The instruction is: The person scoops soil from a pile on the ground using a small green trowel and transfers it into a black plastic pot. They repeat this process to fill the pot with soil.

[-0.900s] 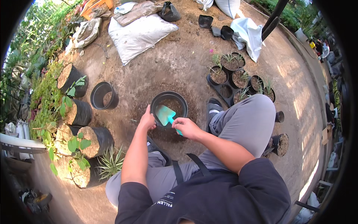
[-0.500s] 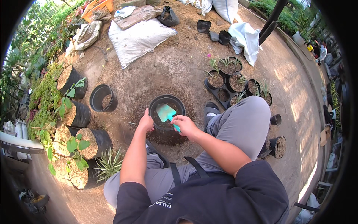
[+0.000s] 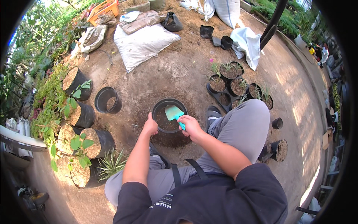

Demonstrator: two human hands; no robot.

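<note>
The right hand (image 3: 191, 126) is clenched around the handle of a teal trowel (image 3: 173, 113), its blade lying over the black plastic pot (image 3: 169, 115) at the hand's 10 o'clock. The left hand (image 3: 150, 126) grips the pot's rim at 8 o'clock, fingers curled. This looks like filling the pot with soil; tipping the blade calls for a steady pot.

Bare brown packed-earth ground (image 3: 179, 71) is carrying everything. At frame centre a round black plastic pot (image 3: 161, 108) is sitting on a darker patch of loose soil. An empty black plastic pot (image 3: 107, 100) is standing left of it, and soil-filled black grow bags with leafy seedlings (image 3: 84, 115) are lining the left edge. A large white filled sack (image 3: 143, 43) is lying at upper centre. A black tray of small potted seedlings (image 3: 233, 84) is resting at right of centre.
</note>
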